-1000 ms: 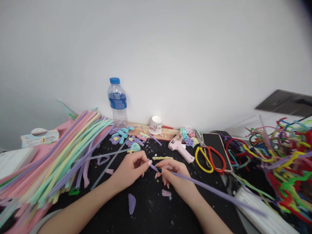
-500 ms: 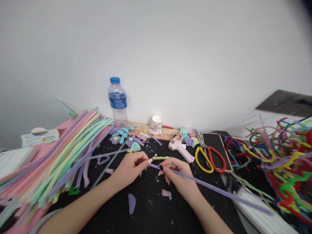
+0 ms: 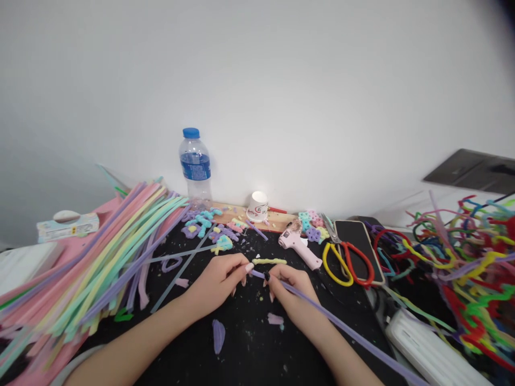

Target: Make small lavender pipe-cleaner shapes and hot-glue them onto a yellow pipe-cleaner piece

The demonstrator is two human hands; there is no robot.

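Observation:
A long purple pipe cleaner (image 3: pixel 341 324) runs from between my two hands down to the lower right. My left hand (image 3: pixel 225 276) pinches its end between thumb and finger. A short way along, the thumb and fingers of my right hand (image 3: pixel 292 287) close on the same stem. Just beyond my fingertips lies a short yellow twisted pipe cleaner (image 3: pixel 269 261) on the black mat (image 3: pixel 249 348). Nearer me on the mat are a folded purple piece (image 3: pixel 218 336) and a small pink scrap (image 3: pixel 275 319).
Pastel pipe cleaners (image 3: pixel 120 246) are heaped at left, tangled bright ones (image 3: pixel 470 268) at right. Along the back stand a bottle (image 3: pixel 195 166) and paper cup (image 3: pixel 257 206). A glue gun (image 3: pixel 300 247), scissors (image 3: pixel 348 262) and phone (image 3: pixel 358 238) lie right of centre, near small flower shapes (image 3: pixel 311 228).
The free end of the purple pipe cleaner has swung downward toward me. My right hand has shifted slightly, showing more of the yellow piece. Both hands keep their pinch.

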